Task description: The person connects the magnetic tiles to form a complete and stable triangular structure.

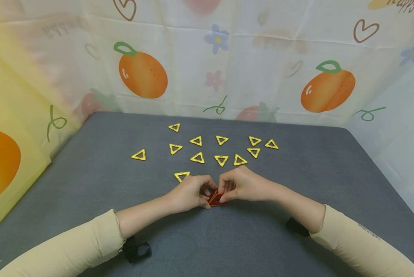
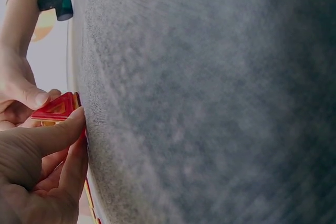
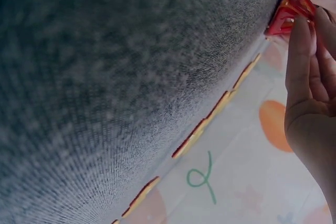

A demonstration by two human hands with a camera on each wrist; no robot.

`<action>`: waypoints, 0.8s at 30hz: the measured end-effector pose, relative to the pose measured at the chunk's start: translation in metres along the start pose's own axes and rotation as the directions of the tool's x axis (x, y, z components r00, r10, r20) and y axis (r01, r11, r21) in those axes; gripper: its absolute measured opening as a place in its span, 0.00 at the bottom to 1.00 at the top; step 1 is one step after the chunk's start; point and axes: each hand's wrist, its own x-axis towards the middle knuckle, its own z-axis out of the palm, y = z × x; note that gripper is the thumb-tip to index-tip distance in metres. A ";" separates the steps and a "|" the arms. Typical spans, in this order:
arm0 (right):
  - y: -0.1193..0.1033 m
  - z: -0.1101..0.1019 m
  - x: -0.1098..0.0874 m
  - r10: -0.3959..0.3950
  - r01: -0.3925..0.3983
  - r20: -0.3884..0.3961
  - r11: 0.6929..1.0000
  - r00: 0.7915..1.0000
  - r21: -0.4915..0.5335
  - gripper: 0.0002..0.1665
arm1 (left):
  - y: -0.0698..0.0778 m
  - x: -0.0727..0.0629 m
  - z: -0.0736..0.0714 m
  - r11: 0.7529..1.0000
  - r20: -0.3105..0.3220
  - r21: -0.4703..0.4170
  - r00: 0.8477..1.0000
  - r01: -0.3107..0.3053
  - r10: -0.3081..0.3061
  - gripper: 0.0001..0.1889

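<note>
Red triangular tiles (image 1: 216, 199) stand together as a small tilted-sided shape on the grey table, low in the middle of the head view. My left hand (image 1: 191, 193) pinches them from the left, thumb low at the tabletop and fingers behind. From the right, my right hand (image 1: 246, 184) pinches a tile between thumb and fingertips. In the left wrist view, a sloping red face (image 2: 59, 106) with a triangular frame shows between both hands. The right wrist view shows the red tiles (image 3: 285, 20) leaning against each other, partly covered by fingers.
Just beyond my left hand lies a yellow triangular tile (image 1: 181, 174), partly hidden by it. Several more yellow triangular tiles (image 1: 222, 160) lie flat and scattered farther back on the table (image 1: 99, 181). A fruit-patterned cloth (image 1: 189, 77) hangs behind the table's far edge.
</note>
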 end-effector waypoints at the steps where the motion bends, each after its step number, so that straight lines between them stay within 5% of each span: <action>1: 0.000 0.000 0.000 0.002 -0.002 0.001 1.000 1.000 -0.006 0.08 | 0.000 0.000 0.000 1.000 0.002 -0.002 1.000 -0.001 0.001 0.23; 14: 0.003 0.002 0.001 0.072 -0.071 0.012 0.997 0.997 -0.028 0.08 | 0.001 -0.003 0.000 0.999 -0.015 0.028 1.000 -0.023 0.024 0.17; 24: 0.011 0.004 0.002 0.181 -0.202 0.122 0.962 0.976 0.183 0.07 | 0.001 -0.004 0.001 1.000 -0.048 0.004 0.999 -0.007 0.007 0.15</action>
